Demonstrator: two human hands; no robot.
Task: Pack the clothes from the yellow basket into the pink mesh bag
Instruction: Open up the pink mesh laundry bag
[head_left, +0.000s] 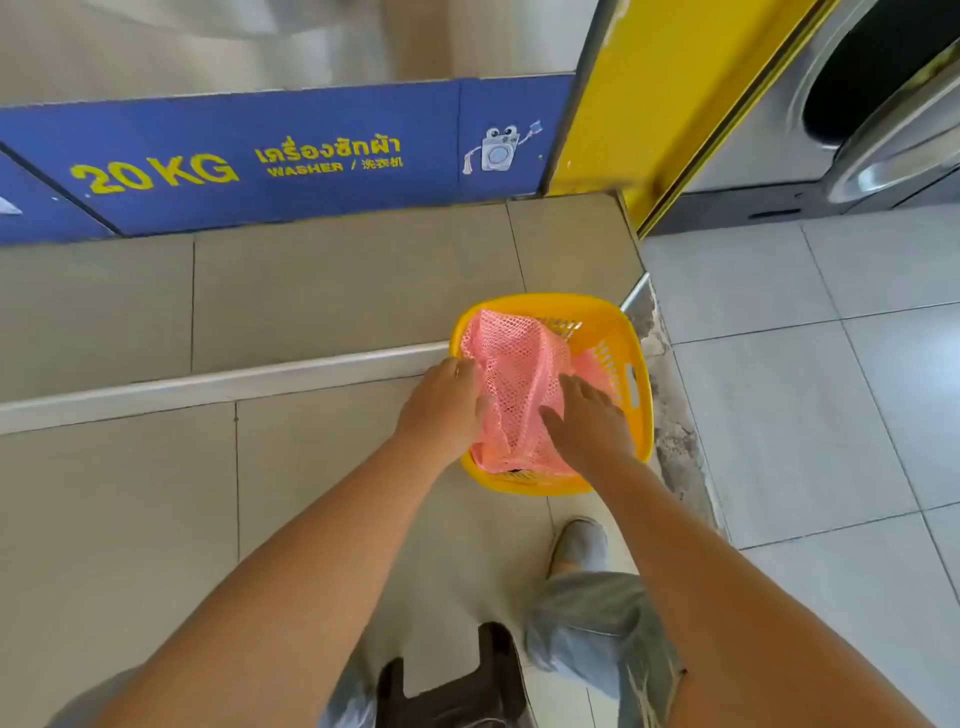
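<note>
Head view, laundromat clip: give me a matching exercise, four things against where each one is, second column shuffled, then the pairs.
Things:
1. pink mesh bag
2. yellow basket
3. left hand
4. right hand

Places:
A. on the floor by the raised step
B. on the bag's right part, fingers spread
C. lying inside the basket
D. at the bag's left edge, near the basket rim

Pairs: 1-C, 2-A, 3-D, 4-B
</note>
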